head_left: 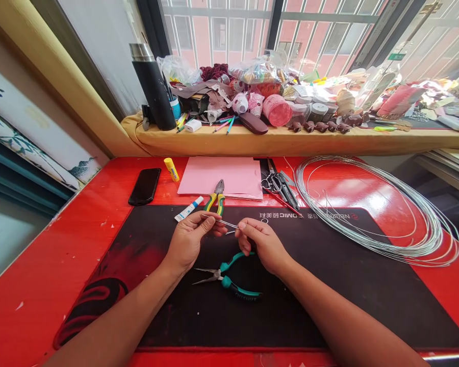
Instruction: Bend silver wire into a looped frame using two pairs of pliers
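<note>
A short length of silvery wire (226, 223) stretches between my two hands above the black desk mat (309, 306). My left hand (191, 234) pinches one end between thumb and fingers. The other end is gripped by the closed fingers of my right hand (262, 239). Just below my hands lie teal-handled needle-nose pliers (218, 275), jaws apart, pointing left. Combination pliers (216, 196) with yellow-green handles rest behind my left hand, partly over the pink paper. Beside them is a small white-and-blue tube (189, 208).
A large coil of wire (421, 244) lies at the right. Scissors (271, 182) and a cutter knife (288, 191) sit beside pink paper (222, 173). A phone (144, 186) and yellow glue stick (171, 169) are at left. A black flask (153, 86) and clutter line the window sill.
</note>
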Demonstrator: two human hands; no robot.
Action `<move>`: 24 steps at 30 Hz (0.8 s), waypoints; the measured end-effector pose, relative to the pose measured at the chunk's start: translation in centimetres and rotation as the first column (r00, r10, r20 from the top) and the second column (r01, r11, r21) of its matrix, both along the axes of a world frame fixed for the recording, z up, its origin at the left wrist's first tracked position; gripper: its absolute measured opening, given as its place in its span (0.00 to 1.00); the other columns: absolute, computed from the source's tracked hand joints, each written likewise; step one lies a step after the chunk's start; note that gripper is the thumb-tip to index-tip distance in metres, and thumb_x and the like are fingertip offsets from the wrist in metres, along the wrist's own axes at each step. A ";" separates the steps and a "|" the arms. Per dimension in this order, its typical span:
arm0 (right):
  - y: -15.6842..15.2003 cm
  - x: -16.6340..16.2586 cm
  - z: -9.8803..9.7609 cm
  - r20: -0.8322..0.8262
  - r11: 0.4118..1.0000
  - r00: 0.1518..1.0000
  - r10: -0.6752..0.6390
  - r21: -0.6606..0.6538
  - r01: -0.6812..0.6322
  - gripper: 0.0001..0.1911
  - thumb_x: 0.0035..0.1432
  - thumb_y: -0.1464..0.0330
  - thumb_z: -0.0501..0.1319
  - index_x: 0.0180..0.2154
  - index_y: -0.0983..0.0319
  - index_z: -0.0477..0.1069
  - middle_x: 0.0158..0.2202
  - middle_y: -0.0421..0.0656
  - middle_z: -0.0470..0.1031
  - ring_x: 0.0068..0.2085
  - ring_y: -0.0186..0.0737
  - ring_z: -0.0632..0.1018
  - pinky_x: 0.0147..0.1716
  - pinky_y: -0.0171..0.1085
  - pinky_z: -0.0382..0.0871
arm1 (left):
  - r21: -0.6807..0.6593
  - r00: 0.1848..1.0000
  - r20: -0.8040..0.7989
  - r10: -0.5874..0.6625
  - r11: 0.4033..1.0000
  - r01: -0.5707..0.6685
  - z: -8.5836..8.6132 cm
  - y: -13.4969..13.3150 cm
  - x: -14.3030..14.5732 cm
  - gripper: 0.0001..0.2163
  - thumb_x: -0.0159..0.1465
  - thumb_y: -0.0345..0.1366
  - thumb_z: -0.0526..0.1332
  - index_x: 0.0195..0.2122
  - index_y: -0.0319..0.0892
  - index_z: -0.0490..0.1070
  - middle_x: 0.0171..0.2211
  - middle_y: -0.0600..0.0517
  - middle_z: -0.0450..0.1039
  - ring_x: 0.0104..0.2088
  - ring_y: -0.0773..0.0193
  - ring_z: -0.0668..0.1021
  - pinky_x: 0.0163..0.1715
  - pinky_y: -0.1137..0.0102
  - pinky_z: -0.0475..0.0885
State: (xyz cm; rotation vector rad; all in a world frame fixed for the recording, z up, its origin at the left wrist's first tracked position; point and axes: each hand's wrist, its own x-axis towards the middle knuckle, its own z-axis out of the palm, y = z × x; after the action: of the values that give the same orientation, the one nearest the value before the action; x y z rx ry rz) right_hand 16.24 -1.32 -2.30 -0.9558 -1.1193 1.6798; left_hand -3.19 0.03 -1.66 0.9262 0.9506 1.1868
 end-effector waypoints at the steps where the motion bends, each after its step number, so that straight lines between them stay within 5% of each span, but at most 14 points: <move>1: 0.1 0.1 0.1 -0.021 1.000 1.000 0.004 0.001 -0.004 0.16 0.65 0.57 0.61 0.33 0.63 0.74 0.19 0.36 0.66 0.21 0.33 0.67 0.24 0.35 0.59 | -0.016 1.000 0.017 0.012 1.000 -0.011 0.1 0.0 0.0 0.13 0.57 0.44 0.75 0.35 0.39 0.82 0.29 0.48 0.83 0.31 0.60 0.84 0.34 0.70 0.79; 7: 0.2 0.2 0.1 -0.042 1.000 0.999 0.018 0.007 -0.018 0.17 0.65 0.55 0.61 0.35 0.63 0.75 0.22 0.38 0.70 0.23 0.35 0.69 0.26 0.35 0.61 | -0.021 0.997 0.048 0.067 0.998 -0.066 0.2 0.2 -0.1 0.14 0.54 0.43 0.77 0.35 0.39 0.82 0.31 0.48 0.83 0.32 0.59 0.85 0.33 0.70 0.80; 18: 0.1 0.1 0.0 0.190 0.992 0.982 0.003 0.120 -0.026 0.17 0.63 0.56 0.63 0.37 0.63 0.80 0.20 0.36 0.67 0.23 0.33 0.68 0.27 0.35 0.61 | 0.002 0.996 0.046 0.075 0.997 -0.076 -0.3 0.3 -0.5 0.12 0.57 0.42 0.75 0.35 0.39 0.82 0.30 0.49 0.82 0.32 0.60 0.84 0.33 0.71 0.79; 24: 0.2 0.4 0.0 0.041 0.999 0.999 0.003 0.041 -0.005 0.20 0.66 0.53 0.60 0.41 0.63 0.80 0.22 0.38 0.70 0.24 0.34 0.69 0.27 0.35 0.62 | 0.023 0.992 0.089 0.093 0.995 -0.095 -0.2 0.6 -0.5 0.12 0.56 0.42 0.76 0.35 0.41 0.82 0.32 0.50 0.82 0.33 0.61 0.85 0.34 0.71 0.80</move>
State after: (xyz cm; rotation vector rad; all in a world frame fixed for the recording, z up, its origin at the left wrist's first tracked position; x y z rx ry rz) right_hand 16.64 -1.10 -2.26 -0.9662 -1.1796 1.6408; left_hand -3.68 0.60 -1.88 0.8519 0.9179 1.3128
